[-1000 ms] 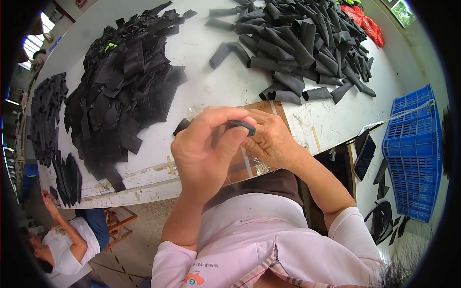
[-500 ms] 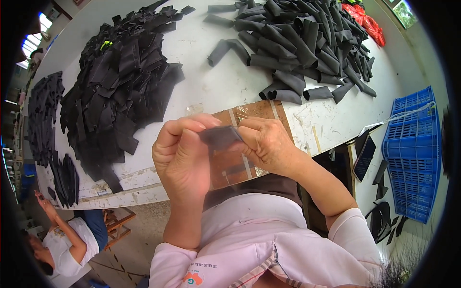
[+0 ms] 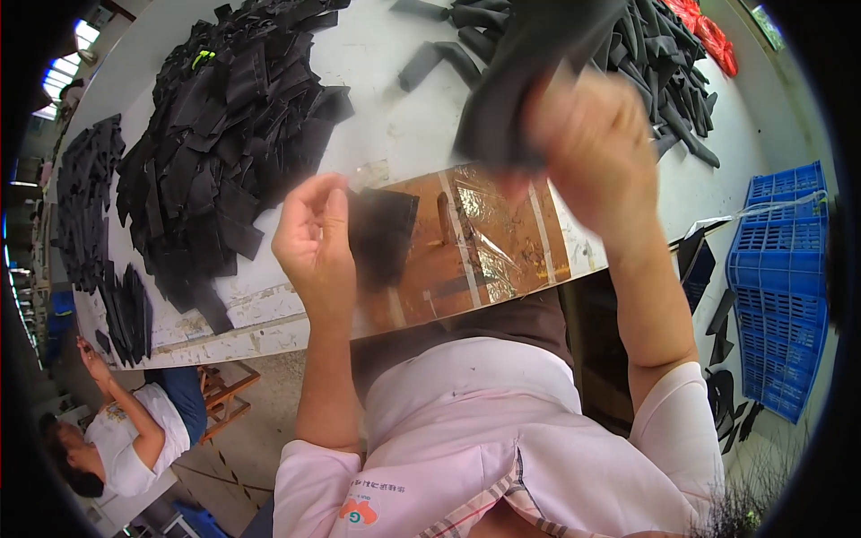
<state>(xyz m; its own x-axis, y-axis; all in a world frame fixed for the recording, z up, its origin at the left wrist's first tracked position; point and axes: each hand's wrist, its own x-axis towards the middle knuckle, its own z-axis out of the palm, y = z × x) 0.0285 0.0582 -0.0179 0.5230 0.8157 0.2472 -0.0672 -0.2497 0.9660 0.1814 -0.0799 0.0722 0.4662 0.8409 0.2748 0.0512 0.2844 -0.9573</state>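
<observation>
My left hand (image 3: 309,235) is raised over the front edge of the table, thumb and fingers pinched on a flat black fabric piece (image 3: 387,229). That piece hangs above a brown board (image 3: 502,242) with pale tape strips and a shiny clear covering. Farther right, my right hand (image 3: 599,152) is smeared by motion, its fingers closed around a dark grey fabric tube (image 3: 511,99). The tube is lifted toward the camera and hides part of the pile of rolled grey tubes (image 3: 641,81) behind it.
A large heap of flat black fabric pieces (image 3: 211,152) covers the table's left, beside smaller stacks (image 3: 88,197). A red plastic bag (image 3: 708,40) sits at the far right. Blue crates (image 3: 778,296) stand right of the table. Another person (image 3: 134,430) sits at the lower left.
My hands were together on one dark fabric piece over the board. Now they are apart: the right has moved up and right with a tube, the left slightly left with a flat piece.
</observation>
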